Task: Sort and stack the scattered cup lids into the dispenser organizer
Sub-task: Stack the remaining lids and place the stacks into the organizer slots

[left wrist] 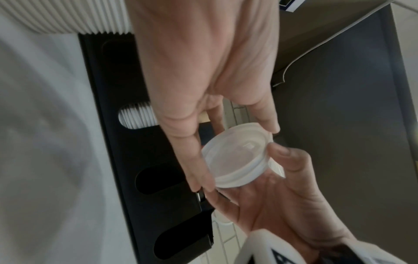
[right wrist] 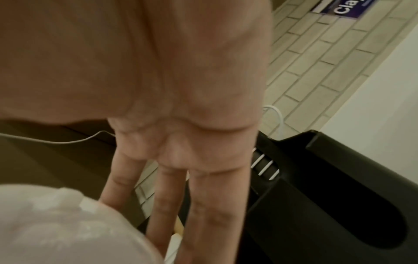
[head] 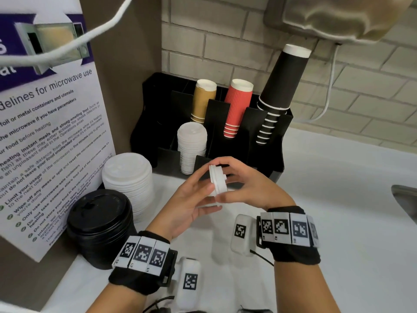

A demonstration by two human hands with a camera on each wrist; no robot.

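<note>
Two nested small white lids (head: 217, 181) stand on edge above the counter, held between both hands just in front of the black organizer (head: 158, 98). My left hand (head: 194, 199) pinches their rim with thumb and long fingers (left wrist: 194, 160). My right hand (head: 246, 184) grips the other side, thumb on the rim (left wrist: 282, 157). The lids' hollow underside (left wrist: 235, 160) faces the left wrist camera, and they fill the right wrist view's lower left as a blurred shape (right wrist: 56, 223). A stack of similar small white lids (head: 191, 147) sits in the organizer's front slot.
A tall stack of larger white lids (head: 128, 177) and a stack of black lids (head: 99, 222) stand on the counter at the left, against a microwave poster (head: 45, 132). Brown (head: 203, 100), red (head: 239, 107) and black cups (head: 279, 86) fill the rear slots. A sink edge (head: 404, 199) lies right.
</note>
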